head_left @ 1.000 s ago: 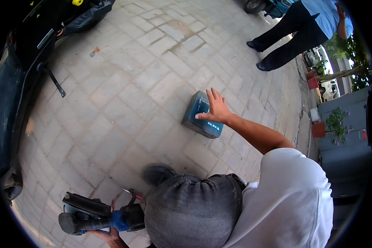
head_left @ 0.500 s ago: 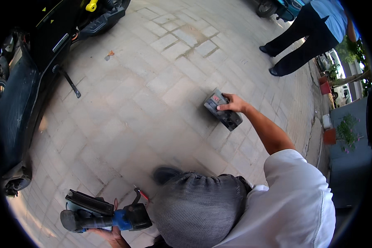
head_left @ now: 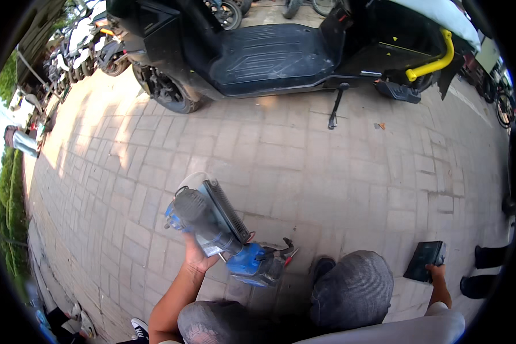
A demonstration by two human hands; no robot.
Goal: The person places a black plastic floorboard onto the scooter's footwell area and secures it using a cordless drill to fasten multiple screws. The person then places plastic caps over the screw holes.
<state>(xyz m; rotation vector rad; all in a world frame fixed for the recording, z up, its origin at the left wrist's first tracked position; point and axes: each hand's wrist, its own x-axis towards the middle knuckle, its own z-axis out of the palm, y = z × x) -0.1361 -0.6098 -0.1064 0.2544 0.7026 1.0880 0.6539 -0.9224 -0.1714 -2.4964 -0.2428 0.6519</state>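
My left hand [head_left: 198,255] is wrapped round the underside of a bundle at the lower middle, its fingers partly hidden. The bundle includes a blue-and-dark cordless power tool [head_left: 246,261] and a long black ribbed part [head_left: 226,209] lying along it. A thin piece with a red end [head_left: 290,258] sticks out near the tool's base. Low on the right, my right hand [head_left: 437,272] grips the edge of a dark rectangular box [head_left: 422,261], held close above the paving and apart from the bundle.
A black scooter [head_left: 269,57] stands across the far side, its kickstand [head_left: 337,106] reaching down to the brick paving [head_left: 304,166]. My bent knees [head_left: 352,292] are between my hands. Another person's dark-clad legs [head_left: 487,269] stand at the right. Several parked two-wheelers [head_left: 77,51] line the far left.
My view has swung left, bringing the whole scooter across the top. The bundle in my left hand now sits nearer the middle. The box in my right hand has shifted to the lower right.
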